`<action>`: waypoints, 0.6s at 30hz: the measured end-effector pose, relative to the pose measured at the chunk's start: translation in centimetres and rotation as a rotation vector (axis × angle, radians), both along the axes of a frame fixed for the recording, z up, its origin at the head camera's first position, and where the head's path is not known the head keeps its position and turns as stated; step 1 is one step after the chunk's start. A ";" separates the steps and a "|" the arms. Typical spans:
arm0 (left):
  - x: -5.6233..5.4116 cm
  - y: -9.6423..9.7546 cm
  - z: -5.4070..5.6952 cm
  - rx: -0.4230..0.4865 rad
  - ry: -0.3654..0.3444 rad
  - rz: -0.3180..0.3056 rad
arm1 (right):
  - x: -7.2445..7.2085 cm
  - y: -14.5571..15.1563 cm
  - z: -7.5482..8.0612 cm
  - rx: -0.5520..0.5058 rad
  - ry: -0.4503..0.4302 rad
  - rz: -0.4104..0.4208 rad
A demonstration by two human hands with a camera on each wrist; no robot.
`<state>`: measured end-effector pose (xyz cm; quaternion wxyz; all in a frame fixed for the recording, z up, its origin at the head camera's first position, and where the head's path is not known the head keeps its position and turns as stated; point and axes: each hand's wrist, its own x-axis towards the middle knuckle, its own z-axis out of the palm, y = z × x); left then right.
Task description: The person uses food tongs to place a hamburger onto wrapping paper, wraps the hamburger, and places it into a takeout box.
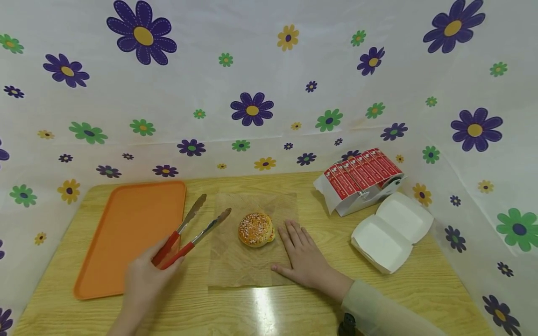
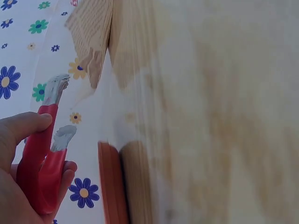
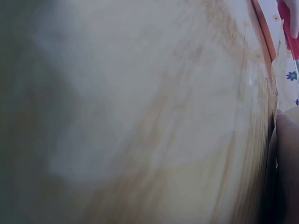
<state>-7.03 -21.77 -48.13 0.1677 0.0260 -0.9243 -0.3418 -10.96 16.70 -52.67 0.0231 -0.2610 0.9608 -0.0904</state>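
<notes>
While the left hand (image 1: pixel 147 276) grips tongs (image 1: pixel 180 254), the right hand (image 1: pixel 308 262) — fingers spread beside the bun (image 1: pixel 255 230) — seemingly steadies the paper (image 1: pixel 232 267).

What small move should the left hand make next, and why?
Probably the left hand should bring the red-handled metal tongs rightward over the round, white-speckled golden bun: their tips are apart, the bun lies ungripped on the square brown paper sheet, and the right hand rests at that sheet's right edge.

At left of frame I see my red-and-silver tongs (image 1: pixel 178 255) and an orange tray (image 1: pixel 143 228), mid-frame a golden bun (image 1: pixel 255 229) speckled white, and up top purple, green and yellow flowers (image 1: pixel 252 110) across a white backdrop (image 1: pixel 189 84).
</notes>
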 end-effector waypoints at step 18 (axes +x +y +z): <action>-1.9 -5.2 -1.2 0.047 -0.032 0.194 | 0.0 0.1 -0.4 -0.004 0.030 0.004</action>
